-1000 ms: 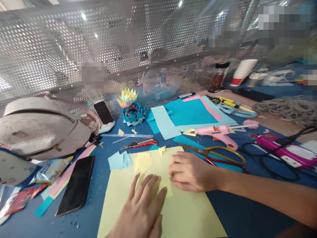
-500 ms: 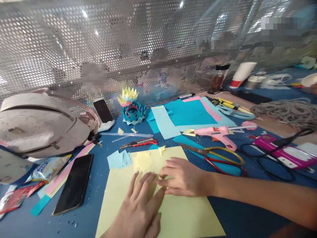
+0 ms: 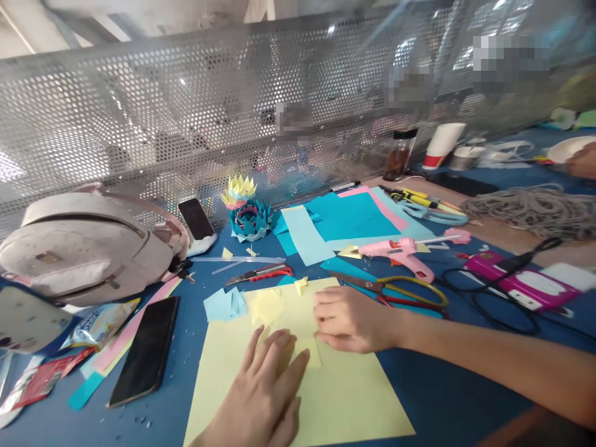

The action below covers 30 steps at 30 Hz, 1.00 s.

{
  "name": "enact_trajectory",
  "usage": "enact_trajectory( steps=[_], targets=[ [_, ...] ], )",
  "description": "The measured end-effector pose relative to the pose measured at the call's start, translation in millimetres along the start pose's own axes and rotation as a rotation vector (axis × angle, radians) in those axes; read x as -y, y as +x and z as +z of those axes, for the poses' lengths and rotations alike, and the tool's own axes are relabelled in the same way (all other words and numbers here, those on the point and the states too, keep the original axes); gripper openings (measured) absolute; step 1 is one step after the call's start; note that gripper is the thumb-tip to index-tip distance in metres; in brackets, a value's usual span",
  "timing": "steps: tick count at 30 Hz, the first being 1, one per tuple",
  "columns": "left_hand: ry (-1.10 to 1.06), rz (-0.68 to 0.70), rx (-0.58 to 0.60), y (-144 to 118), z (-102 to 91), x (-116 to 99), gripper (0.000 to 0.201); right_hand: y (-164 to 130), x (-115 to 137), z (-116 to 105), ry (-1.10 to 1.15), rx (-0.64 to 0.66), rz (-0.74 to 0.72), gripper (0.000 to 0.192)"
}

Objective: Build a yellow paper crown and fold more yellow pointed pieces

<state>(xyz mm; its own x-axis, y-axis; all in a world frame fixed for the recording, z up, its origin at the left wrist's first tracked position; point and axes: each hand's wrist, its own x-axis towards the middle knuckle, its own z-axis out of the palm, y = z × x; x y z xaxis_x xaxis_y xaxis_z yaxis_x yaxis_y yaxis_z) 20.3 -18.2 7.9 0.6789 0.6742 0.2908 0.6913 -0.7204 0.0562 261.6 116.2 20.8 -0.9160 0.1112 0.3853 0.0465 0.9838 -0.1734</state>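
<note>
My left hand lies with its fingers spread over a small yellow paper piece, pressing it against the large yellow sheet. Just to the right, my right hand is curled closed above the sheet, apart from the small piece; anything inside its fingers is hidden. Beyond my left fingertips lie small yellow squares and light blue squares. A little folded yellow piece rests near the sheet's far edge.
Scissors, a pink glue gun and a red utility knife lie beyond the sheet. A paper lotus stands farther back. To the left are a black phone and a backpack; a magenta power strip is right.
My right hand has drawn away from my left hand to the right and its fingers have curled in, uncovering the small yellow piece. The camera view has tilted up slightly.
</note>
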Motion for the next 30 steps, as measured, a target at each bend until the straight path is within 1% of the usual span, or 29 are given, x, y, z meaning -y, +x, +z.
enact_trajectory(
  steps=[3, 6, 8, 11, 15, 17, 19, 21, 24, 27, 30],
  targets=[
    [-0.002, 0.008, 0.022, 0.6, -1.9, -0.3, 0.054, -0.8, 0.7, 12.5, 0.153, 0.017, 0.175, 0.030],
    [0.004, 0.017, -0.002, 0.7, -3.4, -0.6, 0.052, -0.1, 2.6, 17.9, 0.206, 0.049, 0.240, 0.032],
    [0.019, 0.031, -0.036, -0.7, -2.2, -0.1, 0.048, 0.5, 4.1, 17.9, 0.197, 0.063, 0.239, 0.032],
    [0.045, 0.055, -0.072, -4.9, 4.6, 1.6, 0.041, 0.8, 5.3, 16.9, 0.181, 0.069, 0.230, 0.030],
    [0.035, 0.042, -0.124, -10.2, 17.3, 3.8, 0.041, 0.2, 4.8, 19.5, 0.153, 0.036, 0.225, 0.026],
    [0.030, 0.034, -0.125, -10.9, 20.9, 3.9, 0.041, -0.2, 4.5, 21.8, 0.129, 0.023, 0.218, 0.026],
    [0.033, 0.036, -0.132, -10.3, 22.2, 3.6, 0.041, -0.4, 4.7, 22.9, 0.085, 0.007, 0.177, 0.029],
    [0.039, 0.037, -0.149, -8.9, 21.8, 3.2, 0.040, -0.4, 5.7, 21.6, 0.028, -0.010, 0.112, 0.032],
    [0.050, 0.052, -0.166, -5.9, 18.3, 2.9, 0.039, 0.8, 8.0, 16.2, -0.042, -0.002, 0.034, 0.036],
    [0.069, 0.070, -0.159, -1.9, 9.6, 3.0, 0.039, 3.6, 10.0, 13.1, -0.062, 0.010, 0.011, 0.041],
    [0.095, 0.084, -0.133, 1.6, -0.1, 3.4, 0.040, 7.3, 10.6, 16.9, -0.072, 0.001, 0.019, 0.045]
  ],
)
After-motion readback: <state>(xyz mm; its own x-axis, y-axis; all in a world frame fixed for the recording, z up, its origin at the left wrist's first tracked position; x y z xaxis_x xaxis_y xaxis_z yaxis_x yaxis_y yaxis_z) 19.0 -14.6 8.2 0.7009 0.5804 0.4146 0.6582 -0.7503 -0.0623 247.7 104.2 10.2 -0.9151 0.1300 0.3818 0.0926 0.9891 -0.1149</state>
